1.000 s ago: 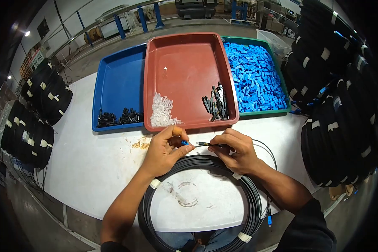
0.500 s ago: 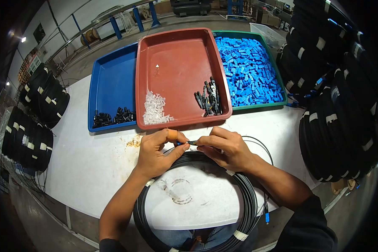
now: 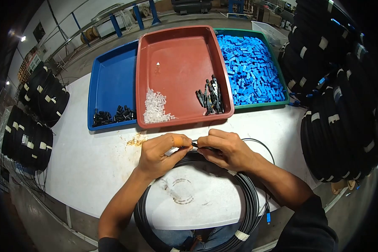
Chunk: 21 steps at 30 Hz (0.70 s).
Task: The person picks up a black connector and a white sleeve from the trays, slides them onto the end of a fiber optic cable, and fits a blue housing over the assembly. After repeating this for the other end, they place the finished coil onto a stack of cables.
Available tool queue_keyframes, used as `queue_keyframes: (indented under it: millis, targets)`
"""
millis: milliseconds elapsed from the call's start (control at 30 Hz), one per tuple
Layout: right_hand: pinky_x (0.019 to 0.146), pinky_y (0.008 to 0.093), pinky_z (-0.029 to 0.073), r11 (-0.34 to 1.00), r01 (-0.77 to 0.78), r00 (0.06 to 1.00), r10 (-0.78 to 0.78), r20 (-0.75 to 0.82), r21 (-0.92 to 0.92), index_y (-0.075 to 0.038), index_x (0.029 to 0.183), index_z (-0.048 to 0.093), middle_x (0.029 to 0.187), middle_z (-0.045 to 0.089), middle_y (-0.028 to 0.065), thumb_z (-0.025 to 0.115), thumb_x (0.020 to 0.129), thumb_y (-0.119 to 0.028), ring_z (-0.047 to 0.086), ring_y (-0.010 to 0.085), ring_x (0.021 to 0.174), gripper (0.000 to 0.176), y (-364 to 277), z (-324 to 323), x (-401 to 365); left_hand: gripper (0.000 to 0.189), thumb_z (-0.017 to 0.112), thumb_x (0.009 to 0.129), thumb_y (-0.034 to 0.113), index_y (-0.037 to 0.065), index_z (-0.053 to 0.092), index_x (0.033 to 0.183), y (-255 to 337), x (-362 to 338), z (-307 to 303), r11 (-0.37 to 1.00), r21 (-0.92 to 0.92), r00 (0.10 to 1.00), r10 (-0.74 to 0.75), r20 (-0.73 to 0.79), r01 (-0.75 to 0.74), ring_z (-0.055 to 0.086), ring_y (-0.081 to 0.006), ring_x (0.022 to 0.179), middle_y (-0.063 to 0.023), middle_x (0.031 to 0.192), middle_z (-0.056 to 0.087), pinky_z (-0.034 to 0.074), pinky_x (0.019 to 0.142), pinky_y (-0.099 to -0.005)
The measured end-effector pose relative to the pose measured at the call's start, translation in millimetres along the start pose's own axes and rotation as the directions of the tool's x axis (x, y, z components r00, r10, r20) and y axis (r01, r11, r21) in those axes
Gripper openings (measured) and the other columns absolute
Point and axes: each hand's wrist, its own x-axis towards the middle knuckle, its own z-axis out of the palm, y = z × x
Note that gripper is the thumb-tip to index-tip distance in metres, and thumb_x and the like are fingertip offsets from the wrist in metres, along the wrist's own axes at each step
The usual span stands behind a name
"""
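My left hand (image 3: 164, 154), with an orange wrap on one finger, is closed in a pinch at the end of a black cable connector (image 3: 195, 145). From the other side my right hand (image 3: 226, 148) grips the same dark piece, its fingers curled around it and hiding most of it. The fingertips of both hands nearly meet. Below them lies a large coil of black cable (image 3: 248, 197), bound with pale tape and reaching over the table's front edge. A blue connector (image 3: 268, 217) hangs at a loose cable end on the right.
A blue tray (image 3: 113, 80) holds black sleeves. In the red tray (image 3: 180, 54) lie clear small pieces and dark connector parts; the green tray (image 3: 260, 107) is full of blue housings. Stacked cable coils (image 3: 329, 126) stand at right, more coils (image 3: 27, 138) at left.
My hands have drawn closer together, the left fingertips shifting right onto the dark piece. A bit of blue seen at my left fingers before is now hidden.
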Motion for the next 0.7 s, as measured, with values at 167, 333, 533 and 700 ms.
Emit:
queue_keyframes:
  millis: [167,333,533,700]
  targets:
    - [0.064,0.0396,0.052,1.0,-0.007,1.0,0.006,0.017,0.028,-0.002,0.111,0.066,0.083,0.058,0.0112,0.072,0.09,-0.004,0.062,0.0273,0.069,0.022,1.0,0.4,-0.1,0.016,0.08,0.081,-0.006,-0.002,0.071,0.094,-2.0,-0.3,0.9,1.0,0.002,1.0,-0.008,0.0,0.008,0.076,-0.0232,0.089,-0.0143,0.092,0.076,0.061,0.08,-0.032]
    - [0.064,0.0394,0.052,0.997,-0.041,0.997,0.045,-0.063,0.073,-0.003,0.109,0.064,0.085,0.059,0.0112,0.072,0.09,-0.004,0.062,0.0273,0.07,0.021,-2.8,3.0,-0.3,0.017,0.081,0.081,-0.001,0.0,0.071,0.094,-4.7,0.7,3.4,1.0,0.004,0.999,-0.019,-0.051,0.019,0.075,-0.0224,0.08,-0.0116,0.091,0.076,0.06,0.07,-0.031]
    - [0.061,0.0387,0.051,1.0,0.021,0.999,-0.022,-0.031,-0.004,-0.003,0.108,0.064,0.086,0.059,0.0105,0.073,0.09,-0.004,0.062,0.0258,0.069,0.021,2.2,0.9,-1.0,0.016,0.081,0.082,0.0,-0.001,0.071,0.094,-4.9,-0.3,3.7,0.999,0.004,0.999,-0.035,-0.042,0.035,0.075,-0.0221,0.079,-0.012,0.091,0.076,0.059,0.07,-0.0309]
    - [0.061,0.0385,0.05,1.0,0.005,0.998,-0.004,-0.062,0.002,-0.004,0.109,0.066,0.084,0.058,0.01,0.073,0.089,-0.003,0.061,0.0248,0.067,0.021,0.7,0.5,-0.6,0.016,0.081,0.083,0.002,-0.001,0.071,0.095,-2.1,0.0,3.3,0.994,-0.032,0.993,-0.106,-0.042,0.105,0.074,-0.0223,0.08,-0.0125,0.092,0.076,0.059,0.07,-0.0312]
